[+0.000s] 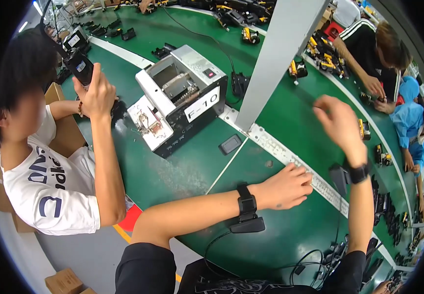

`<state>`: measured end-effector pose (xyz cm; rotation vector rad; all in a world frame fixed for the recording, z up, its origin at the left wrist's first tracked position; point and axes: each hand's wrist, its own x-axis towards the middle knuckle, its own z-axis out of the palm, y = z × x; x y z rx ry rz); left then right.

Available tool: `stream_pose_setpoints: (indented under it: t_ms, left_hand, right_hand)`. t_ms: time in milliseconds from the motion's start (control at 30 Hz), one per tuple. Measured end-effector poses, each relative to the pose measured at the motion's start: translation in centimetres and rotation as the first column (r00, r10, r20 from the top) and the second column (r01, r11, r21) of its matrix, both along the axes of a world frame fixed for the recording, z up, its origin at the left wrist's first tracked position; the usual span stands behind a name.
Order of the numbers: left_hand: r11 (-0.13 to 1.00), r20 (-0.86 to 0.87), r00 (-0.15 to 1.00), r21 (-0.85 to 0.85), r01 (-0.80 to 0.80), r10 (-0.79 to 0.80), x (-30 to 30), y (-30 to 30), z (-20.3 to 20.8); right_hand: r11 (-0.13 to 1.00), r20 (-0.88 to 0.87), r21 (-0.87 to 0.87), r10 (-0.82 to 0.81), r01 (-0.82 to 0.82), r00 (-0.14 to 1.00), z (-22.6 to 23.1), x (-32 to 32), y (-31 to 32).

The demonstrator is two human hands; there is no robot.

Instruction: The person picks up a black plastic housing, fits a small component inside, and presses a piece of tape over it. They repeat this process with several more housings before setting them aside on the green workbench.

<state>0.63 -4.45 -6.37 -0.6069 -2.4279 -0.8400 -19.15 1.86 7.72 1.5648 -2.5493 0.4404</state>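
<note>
My left hand (286, 188) lies on the green table at the perforated metal strip (276, 146), fingers stretched out and slightly apart, with nothing in it. Further right, my right hand (340, 122) is raised above the table. Its fingers are loosely bent and no object shows in them. Each wrist carries a black strapped device. A small dark rectangular piece (230, 144) lies beyond my left hand. Behind it stands a grey and black box-shaped machine (197, 66) with an open top and a metal plate at its front.
A grey post (278, 63) rises from the strip. On the left, a person in a white shirt (70, 196) holds a black handheld tool (80, 66). Black and yellow parts (297, 70) lie across the table, with other people beyond. Cables (305, 264) gather near my right forearm.
</note>
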Motion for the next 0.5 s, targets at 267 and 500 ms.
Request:
stream_pose_setpoints:
  t_ms: [267,500]
  left_hand:
    - [0.985,-0.128,0.990,0.166,-0.039,0.061,-0.3,0.5,0.8]
    - [0.933,-0.135,0.983,0.353,-0.071,0.126,0.2,0.1,0.4]
  right_hand:
    - [0.989,0.241,0.149,-0.024,-0.013,0.970,-9.5,-2.6,-13.8]
    - [0.976,0.505,0.217,-0.116,0.004,0.855,-9.0,-0.7,-13.8]
